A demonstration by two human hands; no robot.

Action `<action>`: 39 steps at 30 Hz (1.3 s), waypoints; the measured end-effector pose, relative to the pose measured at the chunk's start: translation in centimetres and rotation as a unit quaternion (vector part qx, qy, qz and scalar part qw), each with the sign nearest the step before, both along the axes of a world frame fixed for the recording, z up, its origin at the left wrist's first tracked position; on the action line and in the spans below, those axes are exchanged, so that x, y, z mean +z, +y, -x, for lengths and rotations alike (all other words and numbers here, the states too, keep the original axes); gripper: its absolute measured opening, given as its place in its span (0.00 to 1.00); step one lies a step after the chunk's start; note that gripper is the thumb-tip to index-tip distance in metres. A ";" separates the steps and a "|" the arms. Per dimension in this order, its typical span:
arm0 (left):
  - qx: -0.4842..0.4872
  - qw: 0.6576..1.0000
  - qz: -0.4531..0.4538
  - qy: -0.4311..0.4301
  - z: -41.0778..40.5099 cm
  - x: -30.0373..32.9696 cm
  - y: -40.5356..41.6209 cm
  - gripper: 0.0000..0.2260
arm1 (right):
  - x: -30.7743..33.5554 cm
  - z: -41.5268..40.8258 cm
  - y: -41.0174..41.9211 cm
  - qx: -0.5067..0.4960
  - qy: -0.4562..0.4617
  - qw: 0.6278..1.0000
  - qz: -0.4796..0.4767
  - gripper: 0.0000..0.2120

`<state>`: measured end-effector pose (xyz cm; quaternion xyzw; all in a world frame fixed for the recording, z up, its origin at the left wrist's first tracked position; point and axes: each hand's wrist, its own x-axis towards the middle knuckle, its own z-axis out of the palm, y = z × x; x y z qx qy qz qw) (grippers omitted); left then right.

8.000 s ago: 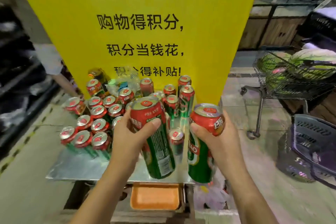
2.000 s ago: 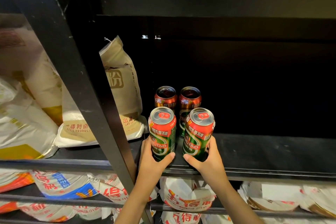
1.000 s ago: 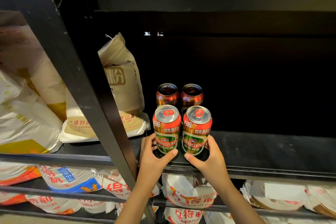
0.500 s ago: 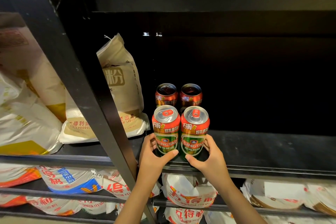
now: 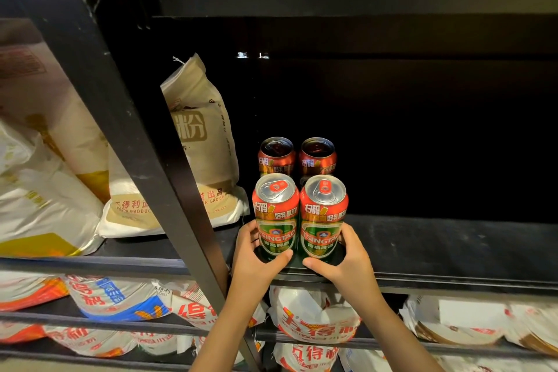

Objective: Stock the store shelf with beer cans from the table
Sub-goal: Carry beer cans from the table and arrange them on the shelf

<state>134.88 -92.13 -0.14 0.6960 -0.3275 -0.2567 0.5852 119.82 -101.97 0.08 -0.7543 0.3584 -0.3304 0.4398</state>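
Four beer cans [image 5: 276, 214], two hands [image 5: 256, 263], several flour sacks [image 5: 199, 142].

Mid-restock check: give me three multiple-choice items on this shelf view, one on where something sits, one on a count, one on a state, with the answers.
1. Where do the two back cans stand?
A. directly behind the front pair
B. on the shelf below
C. on top of the flour bag

2. How many cans are on the shelf?
A. two
B. four
C. six

3. What are the hands doing?
A. hanging idle
B. each gripping a front can
C. both lifting the bag

Answers: 1 A, they rise just behind the front cans. 2 B, two rows of two. 3 B, the left hand wraps the left front can, the right hand the right front can; the flour bag goes untouched.
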 end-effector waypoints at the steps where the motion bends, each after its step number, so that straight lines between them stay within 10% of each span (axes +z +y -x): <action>1: 0.002 1.000 0.001 -0.002 0.0 0.1 0.0 0.31 | 0.0 0.0 0.0 -0.002 -0.001 1.000 0.002 0.31; 20: 0.015 0.992 0.029 -0.121 1.0 -0.1 0.5 0.28 | -0.2 0.4 0.2 -0.009 0.002 0.999 0.041 0.30; 39: 0.092 0.993 0.069 0.010 1.9 -0.3 -0.8 0.28 | -0.4 -1.3 0.1 -0.044 -0.036 0.998 -0.034 0.31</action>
